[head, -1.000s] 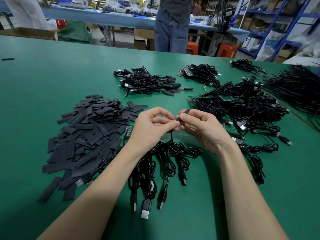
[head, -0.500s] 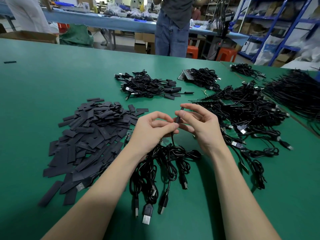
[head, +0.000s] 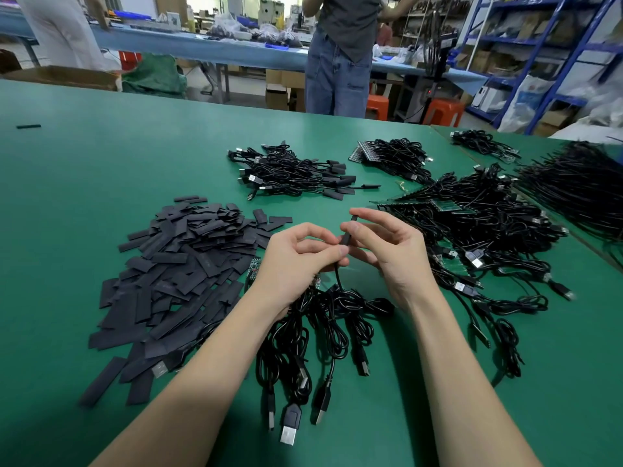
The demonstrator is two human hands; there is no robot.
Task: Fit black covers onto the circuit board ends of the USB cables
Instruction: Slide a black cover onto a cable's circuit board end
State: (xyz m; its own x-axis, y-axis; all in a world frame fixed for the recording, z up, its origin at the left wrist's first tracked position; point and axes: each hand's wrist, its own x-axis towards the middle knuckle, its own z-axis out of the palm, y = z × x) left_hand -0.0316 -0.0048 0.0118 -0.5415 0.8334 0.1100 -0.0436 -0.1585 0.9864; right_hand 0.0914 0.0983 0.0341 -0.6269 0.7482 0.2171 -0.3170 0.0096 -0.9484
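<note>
Black cover point(head: 348, 230) upright between my hands above table point(head: 101, 156), right hand point(head: 384, 246) pinching it, left hand point(head: 300, 257) pinching cable point(head: 338, 281) below. Risk: skewed push jams board, cover buckles.

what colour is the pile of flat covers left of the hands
Black to dark charcoal, matte; the pile of covers shows best in the head view, on the green table.

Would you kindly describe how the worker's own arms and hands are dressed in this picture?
Both forearms are bare up to the picture's bottom edge, with no sleeve in view. The left hand and the right hand wear no gloves. No ring, watch, wristband or finger cot shows on either one, and no marking is visible.
</note>
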